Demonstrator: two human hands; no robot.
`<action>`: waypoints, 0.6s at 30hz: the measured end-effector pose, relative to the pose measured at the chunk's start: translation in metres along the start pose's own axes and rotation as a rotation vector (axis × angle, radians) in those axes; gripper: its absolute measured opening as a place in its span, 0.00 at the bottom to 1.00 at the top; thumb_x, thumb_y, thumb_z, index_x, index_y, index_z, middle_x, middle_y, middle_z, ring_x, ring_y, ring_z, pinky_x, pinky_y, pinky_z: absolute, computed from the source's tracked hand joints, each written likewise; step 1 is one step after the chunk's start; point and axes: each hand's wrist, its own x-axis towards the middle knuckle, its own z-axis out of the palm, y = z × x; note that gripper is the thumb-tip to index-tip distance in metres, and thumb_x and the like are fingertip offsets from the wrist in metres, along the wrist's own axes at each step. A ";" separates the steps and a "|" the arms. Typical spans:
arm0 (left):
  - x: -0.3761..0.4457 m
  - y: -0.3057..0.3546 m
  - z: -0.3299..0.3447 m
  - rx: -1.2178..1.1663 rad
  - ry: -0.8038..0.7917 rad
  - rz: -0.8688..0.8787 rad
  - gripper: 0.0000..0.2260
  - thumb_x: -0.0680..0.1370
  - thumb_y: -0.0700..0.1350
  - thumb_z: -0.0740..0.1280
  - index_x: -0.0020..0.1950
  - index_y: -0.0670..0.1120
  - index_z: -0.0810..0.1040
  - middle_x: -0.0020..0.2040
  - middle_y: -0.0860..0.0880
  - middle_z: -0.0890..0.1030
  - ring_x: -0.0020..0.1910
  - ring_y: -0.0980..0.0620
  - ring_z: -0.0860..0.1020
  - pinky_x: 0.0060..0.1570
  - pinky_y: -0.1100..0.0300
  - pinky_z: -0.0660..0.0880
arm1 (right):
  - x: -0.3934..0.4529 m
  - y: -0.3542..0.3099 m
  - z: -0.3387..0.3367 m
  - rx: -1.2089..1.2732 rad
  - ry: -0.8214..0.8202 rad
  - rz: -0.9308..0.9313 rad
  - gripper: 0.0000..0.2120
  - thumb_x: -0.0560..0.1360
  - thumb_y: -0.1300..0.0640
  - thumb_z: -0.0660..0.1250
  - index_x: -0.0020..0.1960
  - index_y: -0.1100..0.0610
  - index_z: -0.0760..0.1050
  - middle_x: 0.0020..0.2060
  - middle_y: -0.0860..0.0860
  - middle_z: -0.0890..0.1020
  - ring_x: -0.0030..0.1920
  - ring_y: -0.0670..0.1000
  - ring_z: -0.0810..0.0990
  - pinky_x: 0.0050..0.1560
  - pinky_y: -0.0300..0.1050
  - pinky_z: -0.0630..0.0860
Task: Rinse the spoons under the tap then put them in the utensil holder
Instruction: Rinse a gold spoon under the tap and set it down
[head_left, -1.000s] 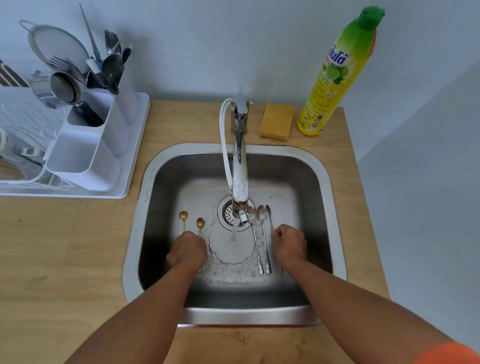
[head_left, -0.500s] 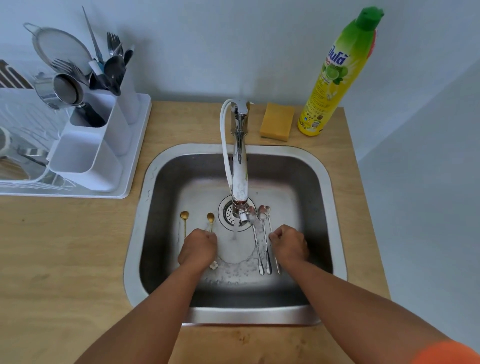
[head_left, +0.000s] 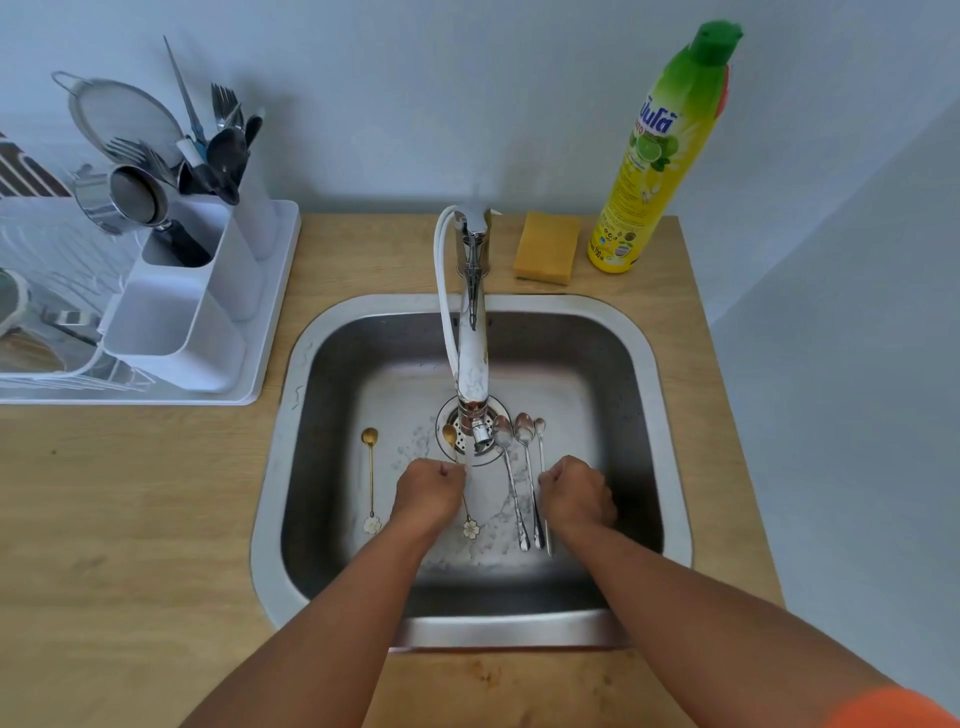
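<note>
Under tap (head_left: 474, 332) | left hand (head_left: 428, 493) pinches gold spoon (head_left: 450, 434) | right hand (head_left: 574, 493) fisted

The left hand (head_left: 428, 493) covers the middle of a gold spoon (head_left: 450, 435); its fingers curl under, out of sight. By the right hand (head_left: 574, 496), a thin spoon (head_left: 540, 431) has its handle partly hidden. The dish rack (head_left: 47, 322), far left, is cut off.

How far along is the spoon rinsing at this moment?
Early. Nothing rinsed shows as put away. The left hand holds one gold spoon near the tap; the right hand grips a silver spoon. Another gold spoon and two silver spoons lie in the sink.
</note>
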 end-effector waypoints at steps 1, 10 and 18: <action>-0.001 0.000 0.001 -0.016 -0.012 0.002 0.18 0.82 0.44 0.65 0.31 0.48 0.75 0.28 0.50 0.73 0.28 0.51 0.71 0.31 0.59 0.68 | -0.001 0.000 -0.002 0.016 0.018 -0.021 0.09 0.80 0.48 0.65 0.49 0.52 0.80 0.47 0.51 0.84 0.46 0.57 0.82 0.42 0.45 0.77; -0.015 -0.001 0.011 -0.036 -0.050 0.017 0.26 0.82 0.47 0.66 0.23 0.50 0.71 0.22 0.55 0.69 0.21 0.55 0.66 0.28 0.60 0.66 | -0.013 -0.050 -0.022 0.443 -0.416 -0.265 0.08 0.77 0.51 0.72 0.44 0.54 0.85 0.42 0.50 0.88 0.38 0.46 0.81 0.39 0.41 0.77; -0.033 -0.003 0.015 -0.070 0.005 0.026 0.18 0.81 0.53 0.71 0.34 0.47 0.82 0.28 0.52 0.81 0.26 0.54 0.77 0.29 0.56 0.79 | -0.014 -0.049 -0.017 0.490 -0.577 -0.112 0.06 0.76 0.55 0.75 0.41 0.54 0.83 0.38 0.52 0.86 0.31 0.48 0.72 0.24 0.36 0.63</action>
